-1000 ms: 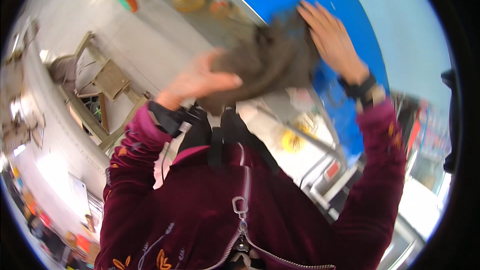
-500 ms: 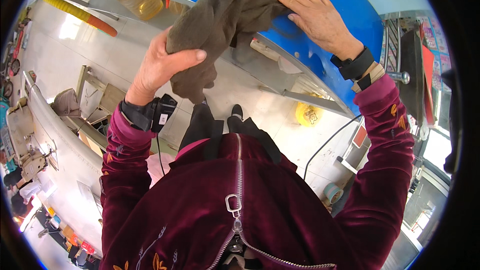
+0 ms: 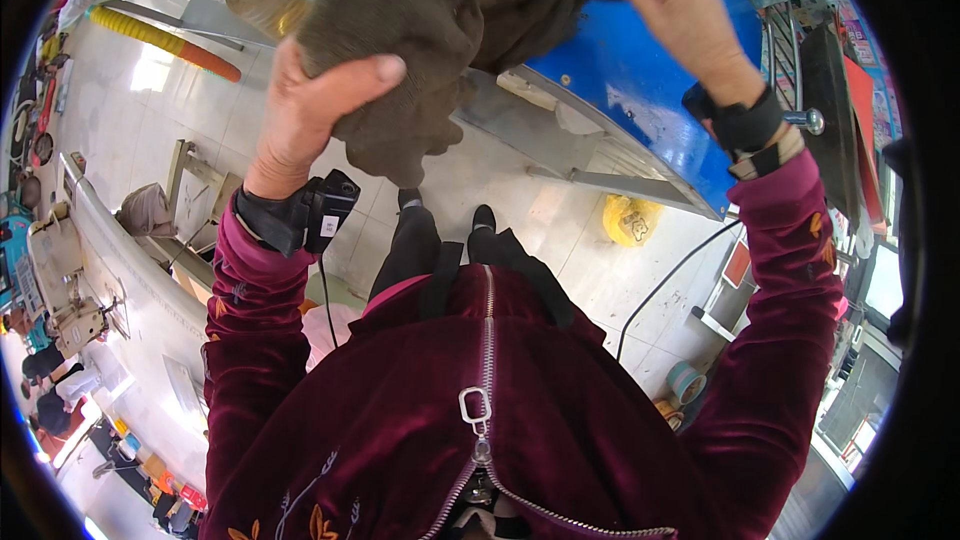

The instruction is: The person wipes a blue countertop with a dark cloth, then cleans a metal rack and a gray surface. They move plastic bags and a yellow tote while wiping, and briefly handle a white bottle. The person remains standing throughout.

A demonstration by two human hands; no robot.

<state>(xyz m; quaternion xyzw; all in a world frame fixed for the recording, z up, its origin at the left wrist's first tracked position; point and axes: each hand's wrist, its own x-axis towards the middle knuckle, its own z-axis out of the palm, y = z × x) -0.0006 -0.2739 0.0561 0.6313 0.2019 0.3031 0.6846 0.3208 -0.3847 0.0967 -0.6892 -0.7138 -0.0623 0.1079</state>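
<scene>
A dark brown piece of cloth (image 3: 430,35) stretches between my two hands, partly over the blue tabletop (image 3: 640,75) and partly hanging past its near edge. My left hand (image 3: 318,105) grips the cloth's left side, thumb on top and the other fingers hidden beneath. At the far right end of the cloth, my right hand (image 3: 680,5) pinches a corner between thumb and fingers. The cloth's lower folds dangle loosely above the floor. Whether it is a garment cannot be made out.
To the left stands a pale worktable (image 3: 150,240) with a sewing machine (image 3: 75,285). A yellow-orange ribbed tube (image 3: 165,40) lies at upper left. Under the blue table sits a yellow plastic bag (image 3: 630,220). A black cable (image 3: 670,275) hangs beside my right arm.
My right hand has gone from lying with fingers outstretched on the cloth's end to pinching its corner, farther right. The cloth is spread wider, and my left hand has shifted slightly left.
</scene>
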